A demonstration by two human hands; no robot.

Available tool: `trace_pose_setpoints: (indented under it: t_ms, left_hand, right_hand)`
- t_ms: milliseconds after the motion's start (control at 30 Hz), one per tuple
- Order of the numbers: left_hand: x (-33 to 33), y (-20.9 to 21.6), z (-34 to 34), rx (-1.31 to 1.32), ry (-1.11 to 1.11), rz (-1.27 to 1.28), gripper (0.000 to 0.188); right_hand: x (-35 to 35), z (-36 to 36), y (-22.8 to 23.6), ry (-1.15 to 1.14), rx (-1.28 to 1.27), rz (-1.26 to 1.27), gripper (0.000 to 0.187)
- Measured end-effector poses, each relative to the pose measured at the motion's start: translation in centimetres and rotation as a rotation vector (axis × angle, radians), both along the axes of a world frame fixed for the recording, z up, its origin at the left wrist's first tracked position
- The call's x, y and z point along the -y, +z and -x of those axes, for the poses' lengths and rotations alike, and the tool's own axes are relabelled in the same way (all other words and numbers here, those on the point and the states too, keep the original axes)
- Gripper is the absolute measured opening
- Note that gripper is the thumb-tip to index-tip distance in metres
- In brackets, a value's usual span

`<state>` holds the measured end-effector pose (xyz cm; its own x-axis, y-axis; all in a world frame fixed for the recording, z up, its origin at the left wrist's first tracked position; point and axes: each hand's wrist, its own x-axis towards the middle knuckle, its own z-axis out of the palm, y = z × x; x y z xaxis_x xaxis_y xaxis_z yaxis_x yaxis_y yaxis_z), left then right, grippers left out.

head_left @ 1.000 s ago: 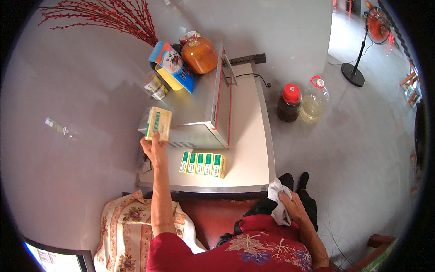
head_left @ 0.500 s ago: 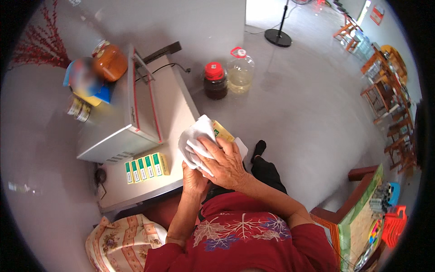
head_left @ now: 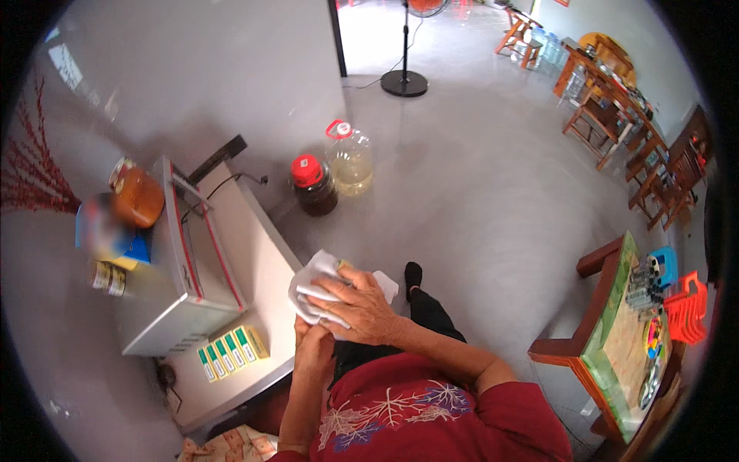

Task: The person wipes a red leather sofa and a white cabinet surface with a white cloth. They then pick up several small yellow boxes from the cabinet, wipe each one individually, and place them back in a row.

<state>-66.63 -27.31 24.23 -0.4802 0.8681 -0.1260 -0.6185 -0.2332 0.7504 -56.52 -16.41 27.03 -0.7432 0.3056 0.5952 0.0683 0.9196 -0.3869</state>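
Observation:
A crumpled white cloth (head_left: pixel 309 283) is between my hands, in front of my body. My right hand (head_left: pixel 360 308) lies over the cloth with its fingers bent and pressed on it. From below, my left hand (head_left: pixel 313 345) closes around the covered yellow box; most of its fingers are hidden. Only a small bit of that yellow box (head_left: pixel 344 264) shows past the cloth. On the white table (head_left: pixel 269 339) to the left, several yellow-and-green boxes (head_left: pixel 231 354) stand in a row.
A silver appliance (head_left: pixel 181 304) stands on the table, with a jar of orange contents (head_left: pixel 138 194) on top. On the floor are a red-lidded jar (head_left: pixel 314 189) and a clear jug (head_left: pixel 352 165). A green-edged table (head_left: pixel 616 354) is at right; a fan stand (head_left: pixel 404 82) is farther off.
My view has swung to the right, so the table and jars sit lower and farther left. The cloth and right hand now cover more of the yellow box.

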Motion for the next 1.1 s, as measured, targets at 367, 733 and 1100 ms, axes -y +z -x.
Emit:
trace_pose_setpoints:
  t_ms: [367, 733, 1100]
  left_hand:
    - [-0.8, 1.9, -0.2, -0.365, -0.160, 0.268, 0.049]
    - [-4.7, -2.2, -1.7, 0.052, 0.072, -0.058, 0.040]
    - [-16.2, -2.9, 0.9, 0.172, 0.011, 0.375, 0.082]
  right_hand:
    - [-6.4, -2.6, 0.0, 0.169, 0.245, 0.484, 0.038]
    - [-5.3, -3.3, -2.1, -0.179, -0.167, 0.766, 0.035]
    - [-16.6, -4.0, -2.6, 0.264, -0.058, 1.039, 0.039]
